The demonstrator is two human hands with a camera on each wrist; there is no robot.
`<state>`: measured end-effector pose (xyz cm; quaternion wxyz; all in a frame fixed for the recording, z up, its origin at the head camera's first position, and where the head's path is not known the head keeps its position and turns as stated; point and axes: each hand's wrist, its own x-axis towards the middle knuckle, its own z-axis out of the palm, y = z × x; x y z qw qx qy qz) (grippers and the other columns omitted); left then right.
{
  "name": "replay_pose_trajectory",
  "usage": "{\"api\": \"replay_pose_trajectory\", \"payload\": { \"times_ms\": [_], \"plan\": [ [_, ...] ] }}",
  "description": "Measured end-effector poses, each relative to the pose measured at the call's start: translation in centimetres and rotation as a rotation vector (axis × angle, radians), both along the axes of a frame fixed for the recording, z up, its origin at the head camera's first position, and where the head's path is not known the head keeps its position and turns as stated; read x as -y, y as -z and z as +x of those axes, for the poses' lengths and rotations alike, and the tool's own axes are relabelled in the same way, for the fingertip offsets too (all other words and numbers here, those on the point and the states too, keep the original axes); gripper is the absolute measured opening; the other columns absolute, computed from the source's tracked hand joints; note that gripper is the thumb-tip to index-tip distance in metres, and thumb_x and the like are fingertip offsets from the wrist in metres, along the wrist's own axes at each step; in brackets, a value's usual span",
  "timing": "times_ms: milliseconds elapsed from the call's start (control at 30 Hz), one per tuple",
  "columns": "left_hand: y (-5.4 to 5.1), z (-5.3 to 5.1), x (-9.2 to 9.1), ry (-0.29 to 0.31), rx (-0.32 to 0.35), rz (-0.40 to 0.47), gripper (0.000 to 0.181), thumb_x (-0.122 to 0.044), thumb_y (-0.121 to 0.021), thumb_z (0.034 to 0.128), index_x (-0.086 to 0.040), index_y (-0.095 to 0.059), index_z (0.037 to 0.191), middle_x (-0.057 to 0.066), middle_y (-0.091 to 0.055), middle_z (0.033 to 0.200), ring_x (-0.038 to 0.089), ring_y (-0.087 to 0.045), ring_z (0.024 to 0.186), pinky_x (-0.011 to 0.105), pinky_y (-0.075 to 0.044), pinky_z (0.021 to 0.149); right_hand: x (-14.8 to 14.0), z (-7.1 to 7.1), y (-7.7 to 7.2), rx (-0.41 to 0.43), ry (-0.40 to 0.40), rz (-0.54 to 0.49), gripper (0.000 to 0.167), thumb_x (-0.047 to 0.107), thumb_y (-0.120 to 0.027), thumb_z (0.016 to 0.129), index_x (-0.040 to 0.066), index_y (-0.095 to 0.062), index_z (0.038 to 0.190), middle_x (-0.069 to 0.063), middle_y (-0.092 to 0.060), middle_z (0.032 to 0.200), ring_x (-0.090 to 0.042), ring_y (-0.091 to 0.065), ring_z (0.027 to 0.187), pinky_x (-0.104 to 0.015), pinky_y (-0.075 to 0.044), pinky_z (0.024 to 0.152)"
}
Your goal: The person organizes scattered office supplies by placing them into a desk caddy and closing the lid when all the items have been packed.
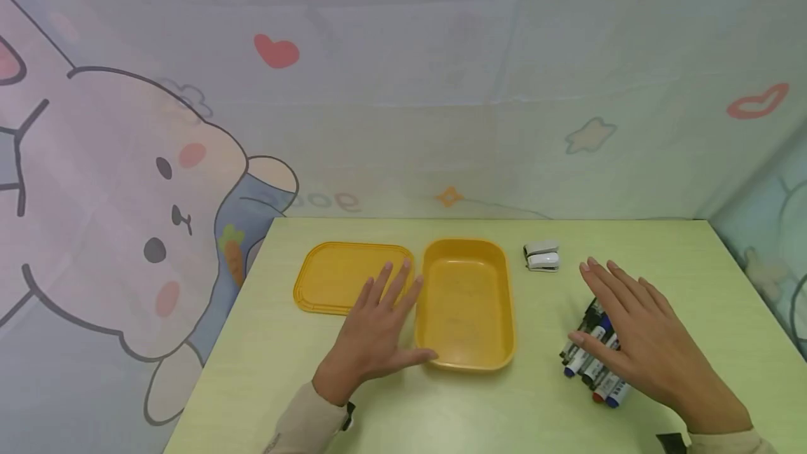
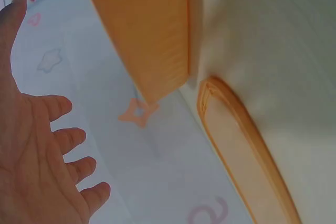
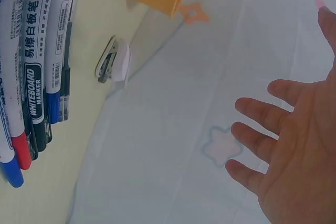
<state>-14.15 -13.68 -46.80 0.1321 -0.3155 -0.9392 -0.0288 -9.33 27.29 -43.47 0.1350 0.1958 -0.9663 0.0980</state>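
My left hand (image 1: 378,338) hovers with spread fingers over the gap between a flat yellow lid (image 1: 347,275) and a yellow plastic box (image 1: 466,300). Nothing is in its grasp; the left wrist view shows the bare palm and extended fingers. Above a pile of whiteboard markers (image 1: 592,363) is my right hand (image 1: 652,342), its fingers straight and holding nothing. It hides part of the pile in the head view. Blue, red and black caps show on the markers (image 3: 37,66) in the right wrist view, along with slimmer dark pens beside them.
Two small staplers (image 1: 542,256), one white and one greyish, lie right of the box near the table's far side. A pale green table (image 1: 479,412) carries everything. Behind it hangs a light cloth (image 1: 403,90) printed with a rabbit, hearts and stars.
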Motion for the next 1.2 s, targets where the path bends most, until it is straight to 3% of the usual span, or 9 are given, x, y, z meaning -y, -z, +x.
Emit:
{"api": "replay_pose_trajectory", "payload": {
  "times_ms": [467, 833, 1100, 1200],
  "plan": [
    [2.5, -0.3, -1.3, 0.006, 0.007, -0.071, 0.113, -0.091, -0.047, 0.0788, -0.015, -0.029, 0.162, 0.013, -0.021, 0.169, 0.037, -0.019, 0.155, 0.059, -0.032, 0.116, -1.2, -0.2, 1.2, 0.012, 0.009, -0.008, 0.095, 0.056, -0.067, 0.092, 0.021, -0.016, 0.165, -0.008, -0.026, 0.168, -0.031, -0.022, 0.154, -0.039, 0.009, 0.126],
    [3.2, -0.7, -1.6, -0.008, 0.056, -0.087, 0.112, -0.090, -0.048, 0.0801, -0.014, -0.030, 0.162, 0.012, -0.020, 0.169, 0.036, -0.020, 0.155, 0.059, -0.032, 0.117, -2.2, -0.8, 1.9, 0.055, 0.014, -0.014, 0.094, 0.055, -0.066, 0.094, 0.023, -0.014, 0.165, -0.010, -0.027, 0.167, -0.033, -0.024, 0.153, -0.038, 0.009, 0.125],
    [3.4, -0.8, -1.5, -0.031, 0.121, -0.070, 0.116, -0.091, -0.042, 0.0813, -0.009, -0.027, 0.162, 0.010, -0.017, 0.170, 0.035, -0.017, 0.156, 0.060, -0.028, 0.118, -3.5, -1.6, 2.8, 0.055, -0.011, -0.058, 0.092, 0.051, -0.069, 0.093, 0.022, -0.020, 0.164, -0.011, -0.032, 0.165, -0.037, -0.031, 0.149, -0.048, -0.007, 0.126],
    [3.3, -0.8, -1.6, -0.034, 0.135, -0.070, 0.115, -0.090, -0.043, 0.0818, -0.009, -0.027, 0.162, 0.010, -0.016, 0.170, 0.037, -0.019, 0.155, 0.060, -0.028, 0.118, -4.2, -2.2, 3.3, 0.073, -0.038, -0.092, 0.090, 0.048, -0.071, 0.093, 0.022, -0.023, 0.164, -0.012, -0.035, 0.163, -0.039, -0.036, 0.145, -0.058, -0.019, 0.121]
  ]
}}
